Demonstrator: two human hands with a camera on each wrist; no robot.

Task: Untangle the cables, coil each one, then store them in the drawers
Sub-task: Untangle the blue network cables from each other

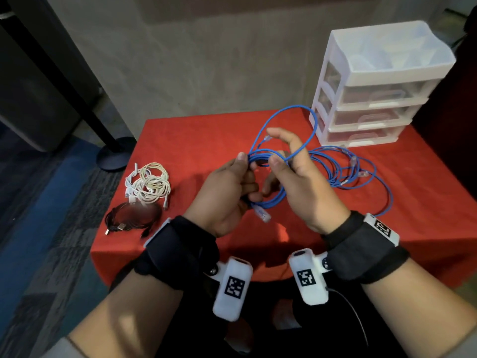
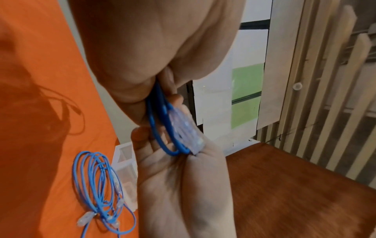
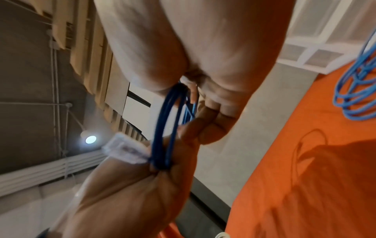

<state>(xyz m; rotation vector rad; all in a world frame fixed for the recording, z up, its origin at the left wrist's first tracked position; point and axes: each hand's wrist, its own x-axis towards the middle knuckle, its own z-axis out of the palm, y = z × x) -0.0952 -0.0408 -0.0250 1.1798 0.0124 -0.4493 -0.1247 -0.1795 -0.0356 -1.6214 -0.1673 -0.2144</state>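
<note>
A blue network cable [image 1: 273, 200] is wound into a small coil held above the red table. My left hand [image 1: 227, 187] grips the coil's left side, and its clear plug [image 1: 263, 215] hangs below. My right hand [image 1: 291, 171] pinches the coil's top with the thumb, and a wide loose loop [image 1: 291, 109] runs over its raised forefinger. In the left wrist view the coil [image 2: 160, 125] and plug [image 2: 183, 127] lie against the right palm. In the right wrist view the coil [image 3: 167, 128] is clamped in the left fist. A white three-drawer unit [image 1: 374, 99] stands at the far right.
More blue cables [image 1: 351, 171] lie loose in front of the drawers. A white cable bundle [image 1: 149, 184] and a black cable bundle [image 1: 131, 218] sit at the table's left edge. The red cloth [image 1: 387, 254] ends close to my wrists.
</note>
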